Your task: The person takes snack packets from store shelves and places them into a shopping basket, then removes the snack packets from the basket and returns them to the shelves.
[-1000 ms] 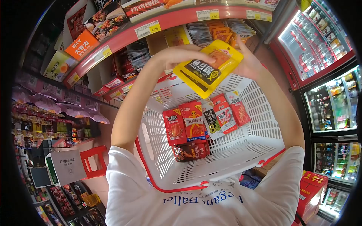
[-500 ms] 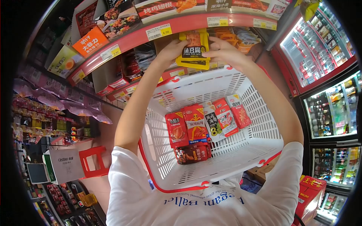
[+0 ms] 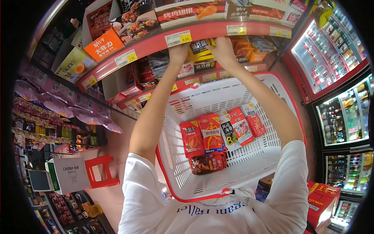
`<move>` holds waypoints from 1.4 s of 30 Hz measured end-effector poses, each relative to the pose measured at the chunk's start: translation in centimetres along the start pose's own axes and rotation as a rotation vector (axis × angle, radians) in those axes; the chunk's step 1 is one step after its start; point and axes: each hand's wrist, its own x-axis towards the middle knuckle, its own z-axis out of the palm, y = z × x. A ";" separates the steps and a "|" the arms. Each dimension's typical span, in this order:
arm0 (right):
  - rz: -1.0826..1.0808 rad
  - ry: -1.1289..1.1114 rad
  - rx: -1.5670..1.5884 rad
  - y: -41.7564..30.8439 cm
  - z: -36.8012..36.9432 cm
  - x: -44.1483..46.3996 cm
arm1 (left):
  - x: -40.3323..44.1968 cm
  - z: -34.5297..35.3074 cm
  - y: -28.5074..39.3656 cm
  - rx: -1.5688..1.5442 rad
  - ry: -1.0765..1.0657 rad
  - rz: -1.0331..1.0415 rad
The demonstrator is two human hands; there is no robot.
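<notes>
Under the red-edged upper shelf, my left hand [image 3: 180, 54] and my right hand [image 3: 223, 50] are on either side of the yellow and black fish tofu packets [image 3: 201, 48]. The shelf edge hides most fingers of my left hand; the fingertips of my right hand reach behind the packets' right side. Both hands seem to grip the packets at their edges. Below my forearms is the white basket [image 3: 249, 165], holding several red snack packs [image 3: 212, 132], a black and white pack [image 3: 230, 130] and a dark red pack [image 3: 208, 163] lying across the lower left.
The red shelf edge [image 3: 148, 45] with price tags crosses above my hands. Open boxes of snack packets [image 3: 146, 74] stand left of them, orange packets [image 3: 243, 48] right. Drink fridges [image 3: 343, 109] line the right side. A red stool [image 3: 102, 171] and a carton [image 3: 69, 175] stand left.
Both hands have moved forward and up with the yellow packets, from above the basket to the box on the lower shelf. The view has shifted, so the basket appears farther right.
</notes>
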 end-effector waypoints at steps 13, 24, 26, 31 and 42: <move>-0.083 -0.025 -0.265 1.8 0.8 0.2 | -0.2 0.6 1.0 -0.019 -0.114 -0.044; -0.284 -0.151 -0.548 2.7 1.2 0.7 | -0.9 0.1 1.4 0.305 -0.205 -0.131; -0.308 -0.185 -0.612 2.6 1.3 0.6 | -0.9 -0.1 1.7 0.389 -0.178 -0.082; -0.297 -0.229 -0.743 1.5 1.8 -0.5 | -1.0 -0.6 3.0 0.361 -0.197 0.021; -0.628 -0.174 -0.296 -0.3 -7.2 -2.3 | -1.5 -0.7 4.3 0.173 -0.205 0.123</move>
